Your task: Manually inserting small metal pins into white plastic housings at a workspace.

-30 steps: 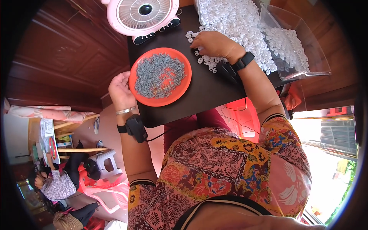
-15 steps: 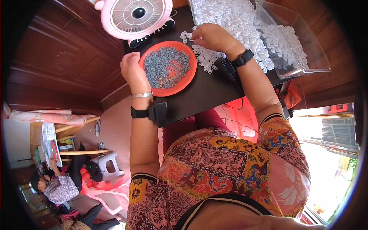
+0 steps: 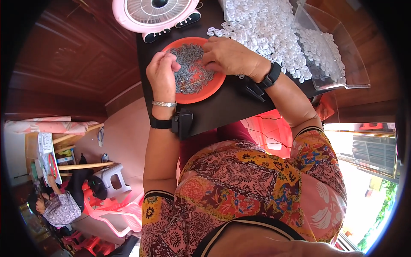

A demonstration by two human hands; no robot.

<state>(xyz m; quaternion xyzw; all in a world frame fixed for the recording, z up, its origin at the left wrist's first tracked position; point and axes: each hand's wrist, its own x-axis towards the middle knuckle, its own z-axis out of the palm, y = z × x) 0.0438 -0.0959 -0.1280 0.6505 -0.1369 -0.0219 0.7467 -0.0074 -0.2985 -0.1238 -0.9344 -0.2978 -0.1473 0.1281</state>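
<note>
An orange-red plate (image 3: 195,100) on the dark table holds a heap of small grey screws (image 3: 188,58). My left hand (image 3: 162,75) is over the plate's left rim, its fingers curled together. Above the plate's right side is my right hand (image 3: 231,56), with fingers bent in toward the screws. Anything small inside either hand is hidden. Beyond my right hand spreads a big pile of small white plastic pieces (image 3: 267,32) with holes in them; a few loose ones lie beside the plate's far edge.
A pink fan (image 3: 158,15) stands at the table's far left. At the far right, a clear plastic bin (image 3: 357,79) lies tilted with more white pieces in it. Off to the left on the floor are a pink chair (image 3: 124,218), a grey stool (image 3: 115,182) and another person (image 3: 62,207).
My right hand has moved from the white pieces left and nearer, over the plate. My left hand has shifted right, with its fingers now curled over the rim. The view has moved slightly.
</note>
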